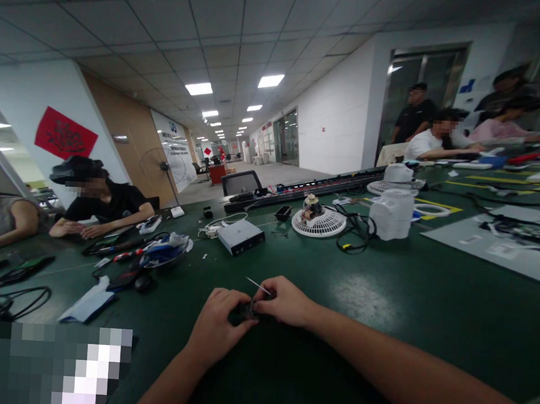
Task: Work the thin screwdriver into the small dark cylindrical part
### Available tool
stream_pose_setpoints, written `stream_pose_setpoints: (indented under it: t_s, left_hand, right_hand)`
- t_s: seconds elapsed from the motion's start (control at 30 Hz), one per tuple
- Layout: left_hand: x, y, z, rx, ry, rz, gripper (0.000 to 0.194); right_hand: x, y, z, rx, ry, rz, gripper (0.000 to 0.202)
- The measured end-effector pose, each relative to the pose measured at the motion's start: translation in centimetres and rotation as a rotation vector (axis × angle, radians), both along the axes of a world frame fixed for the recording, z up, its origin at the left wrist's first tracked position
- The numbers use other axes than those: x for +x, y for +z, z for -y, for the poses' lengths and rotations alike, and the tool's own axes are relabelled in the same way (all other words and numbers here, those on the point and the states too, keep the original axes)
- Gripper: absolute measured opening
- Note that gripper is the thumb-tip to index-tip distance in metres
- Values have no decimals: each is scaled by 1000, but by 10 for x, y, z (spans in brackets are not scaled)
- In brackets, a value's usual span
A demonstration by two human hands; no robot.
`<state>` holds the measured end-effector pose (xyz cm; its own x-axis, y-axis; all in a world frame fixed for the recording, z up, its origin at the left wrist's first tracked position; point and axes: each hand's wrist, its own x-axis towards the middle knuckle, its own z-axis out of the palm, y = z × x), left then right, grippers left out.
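Black cables (2, 313) sprawl at my nine o'clock, with a folded pale-blue cloth (90, 301) nearer on that line, then a dark mouse (143, 283) toward ten and a blue bundle (166, 252) beyond it. In the middle, my left hand (219, 321) curls narrowly around a small dark piece (240, 313); a pale box (240, 234) lies past it at twelve, and a black tray (283, 212) just past twelve. My right hand (282, 300) pinches a thin metal rod (259, 285) that points toward eleven, its fingertips against the piece. At one o'clock lies a white fan grille (330, 225); at two, a white housing (392, 214), with black cords (358, 218) between them. My fingers cover most of the dark piece, so I can't make out its shape; pixel blocks mask whatever is at eight, and a grey panel (500, 246) between two and three is cut off by the edge. The green tabletop (297, 362) carries a blurry glare toward two. Around it, people sit at ten and at two, and a lit corridor (266, 177) runs back at twelve.
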<state>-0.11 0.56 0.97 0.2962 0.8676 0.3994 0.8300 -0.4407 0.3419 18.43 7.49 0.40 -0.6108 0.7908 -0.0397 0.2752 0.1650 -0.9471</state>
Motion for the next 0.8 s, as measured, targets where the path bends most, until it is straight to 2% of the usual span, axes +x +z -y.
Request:
stream_pose_setpoints:
  t_s: [0.1, 0.33, 0.5, 0.6, 0.7, 0.8]
  left_hand:
    - [1, 0, 0, -7, 21, 20, 21]
    - [0, 0, 0, 19, -17, 14, 16]
    - [-3, -2, -4, 13, 57, 49, 19]
    - [-6, -1, -6, 4, 121, 43, 17]
    - [-9, -1, -8, 2, 200, 43, 17]
    - [-12, -1, -9, 5, 252, 50, 19]
  right_hand:
    - [2, 0, -1, 13, 28, -20, 22]
    - [-1, -5, 1, 175, 13, 32, 22]
    - [0, -3, -2, 198, 3, 4, 22]
    - [8, 5, -4, 390, -93, 118, 15]
    - [19, 14, -4, 650, -79, 307, 14]
    - [24, 18, -2, 701, -9, 341, 15]
